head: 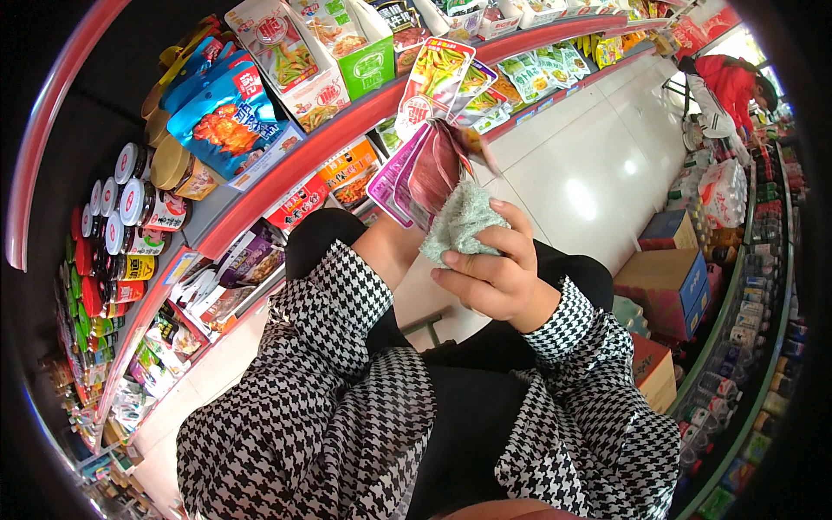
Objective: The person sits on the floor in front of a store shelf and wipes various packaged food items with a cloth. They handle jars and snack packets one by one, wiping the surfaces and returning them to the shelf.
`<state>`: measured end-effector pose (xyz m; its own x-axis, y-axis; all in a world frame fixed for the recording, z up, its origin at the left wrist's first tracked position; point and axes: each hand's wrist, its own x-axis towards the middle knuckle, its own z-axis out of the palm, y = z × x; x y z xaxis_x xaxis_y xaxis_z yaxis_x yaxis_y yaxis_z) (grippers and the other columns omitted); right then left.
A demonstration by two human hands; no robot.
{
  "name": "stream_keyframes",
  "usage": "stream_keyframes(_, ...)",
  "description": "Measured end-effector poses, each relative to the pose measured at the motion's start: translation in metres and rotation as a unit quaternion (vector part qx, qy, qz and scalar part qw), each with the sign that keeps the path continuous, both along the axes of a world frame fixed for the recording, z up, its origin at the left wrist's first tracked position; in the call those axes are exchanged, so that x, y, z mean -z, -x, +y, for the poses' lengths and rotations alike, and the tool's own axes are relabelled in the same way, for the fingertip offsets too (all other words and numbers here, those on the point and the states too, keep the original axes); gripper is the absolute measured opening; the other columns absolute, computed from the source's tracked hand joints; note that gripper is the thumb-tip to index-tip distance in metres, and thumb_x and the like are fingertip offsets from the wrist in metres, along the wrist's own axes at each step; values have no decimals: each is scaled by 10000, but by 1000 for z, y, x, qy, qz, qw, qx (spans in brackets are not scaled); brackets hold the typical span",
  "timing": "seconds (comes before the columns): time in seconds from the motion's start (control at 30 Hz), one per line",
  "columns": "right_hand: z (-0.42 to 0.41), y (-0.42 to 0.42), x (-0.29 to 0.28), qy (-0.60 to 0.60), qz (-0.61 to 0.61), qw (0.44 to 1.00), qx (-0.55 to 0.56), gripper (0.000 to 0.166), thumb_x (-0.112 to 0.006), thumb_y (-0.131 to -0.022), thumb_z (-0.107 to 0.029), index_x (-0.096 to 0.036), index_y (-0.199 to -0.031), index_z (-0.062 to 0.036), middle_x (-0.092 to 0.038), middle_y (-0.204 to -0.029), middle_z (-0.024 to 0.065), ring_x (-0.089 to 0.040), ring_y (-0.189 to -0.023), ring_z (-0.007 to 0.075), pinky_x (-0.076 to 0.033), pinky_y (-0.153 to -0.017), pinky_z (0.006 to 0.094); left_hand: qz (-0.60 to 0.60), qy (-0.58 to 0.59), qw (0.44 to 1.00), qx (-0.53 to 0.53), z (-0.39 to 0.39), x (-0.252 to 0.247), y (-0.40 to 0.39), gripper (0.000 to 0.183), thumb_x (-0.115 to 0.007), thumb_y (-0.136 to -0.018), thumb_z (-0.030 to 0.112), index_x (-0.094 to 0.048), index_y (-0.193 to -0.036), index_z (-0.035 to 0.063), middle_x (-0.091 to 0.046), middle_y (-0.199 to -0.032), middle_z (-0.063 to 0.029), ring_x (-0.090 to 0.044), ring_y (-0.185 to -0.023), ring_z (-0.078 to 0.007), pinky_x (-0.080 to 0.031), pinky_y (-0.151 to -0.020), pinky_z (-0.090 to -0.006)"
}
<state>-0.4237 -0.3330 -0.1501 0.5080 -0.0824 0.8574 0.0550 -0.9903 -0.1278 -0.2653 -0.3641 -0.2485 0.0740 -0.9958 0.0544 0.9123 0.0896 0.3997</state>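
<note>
In my right hand (497, 266) is a pale green cloth (465, 221), its fingers closed around it. The cloth lies against a bunch of small snack packets (435, 166), some pink and purple, some showing green vegetables. My left hand is mostly hidden behind these packets and the cloth; only its wrist and forearm show. The packets are fanned out at the left hand's end, in front of the shelf edge, so that hand seems to hold them. One packet with green vegetables (437, 78) points up towards the shelf.
A curved shelf with a red edge (292, 175) bears blue snack pouches (224, 117), lidded jars (140, 201) and boxed packets (292, 52). Cartons (656, 286) and bottles (721, 390) stand at the right. A person in red (728, 91) bends over at the upper right.
</note>
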Motion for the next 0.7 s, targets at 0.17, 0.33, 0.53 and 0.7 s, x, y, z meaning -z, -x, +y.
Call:
stream_keyframes(0.17,-1,2,-5,-26,17,999,12,229,-745,-612,-96,-718,-831,-158,-646,-974,-11,-590,-990,240,-450,-1003,576,259,32,961,90,-9,36,-12,301,-490,-1023,159,-512,-1291,22,-618,-1191,-99,-640,-1007,-153,-575,-853,-231)
stream_keyframes(0.33,-8,4,-7,-218,-8,973,-73,163,-788,-629,-23,-727,-741,-124,-631,-958,23,-591,-1000,289,-404,-1069,599,432,-12,898,77,-11,32,0,267,-470,-1037,184,-534,-1228,9,-650,-1102,-94,-654,-976,-157,-593,-832,-250)
stream_keyframes(0.53,-12,13,0,-571,-93,794,-187,143,-715,-824,34,-633,-896,-58,-586,-1064,80,-569,-1066,230,-458,-949,379,143,-30,988,49,3,13,5,285,-482,-1028,201,-528,-1246,23,-635,-1140,-94,-635,-1023,-171,-573,-863,-279)
stream_keyframes(0.7,-36,2,-5,-531,-151,834,23,190,-673,-811,86,-642,-931,-57,-594,-1051,85,-582,-980,181,-464,-858,293,129,-33,989,60,-12,20,17,302,-492,-1020,215,-523,-1260,34,-622,-1171,-94,-619,-1062,-183,-557,-889,-303)
